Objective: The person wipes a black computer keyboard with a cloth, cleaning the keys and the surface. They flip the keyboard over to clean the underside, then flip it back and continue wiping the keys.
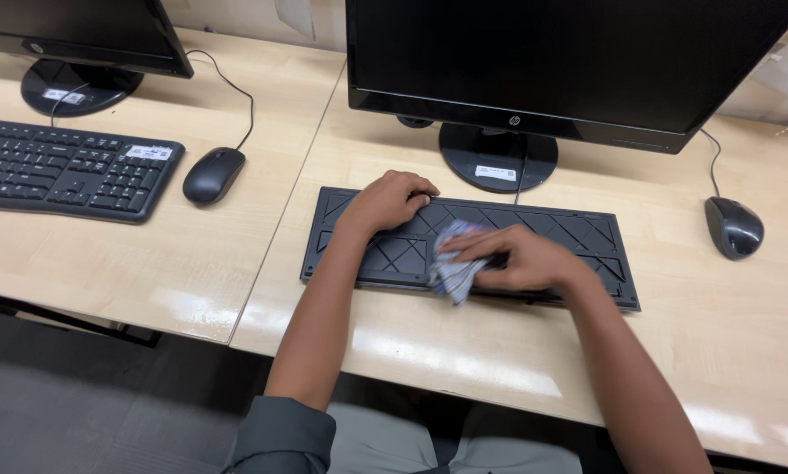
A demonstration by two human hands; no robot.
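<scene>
Head view: black plastic keyboard (587, 241), flipped underside up, lies on the light wood tabletop (464, 351) near its front edge, just ahead of the black monitor's round stand (497, 156). Left hand (392, 200) presses flat on the keyboard's back-left part, fingers curled, gripping nothing. Right hand (521, 259) is clamped on a crumpled grey striped cloth (453, 263), against the keyboard's middle. Black mouse (734, 226) sits toward the right edge.

A large dark screen (552, 53) stood at the back of the surface (464, 351), a small white label (496, 173) on its round black base. A second dark screen (78, 31) stood at the left, with white labels on its base (63, 95) and on the black keyboard (149, 152) before it.
</scene>
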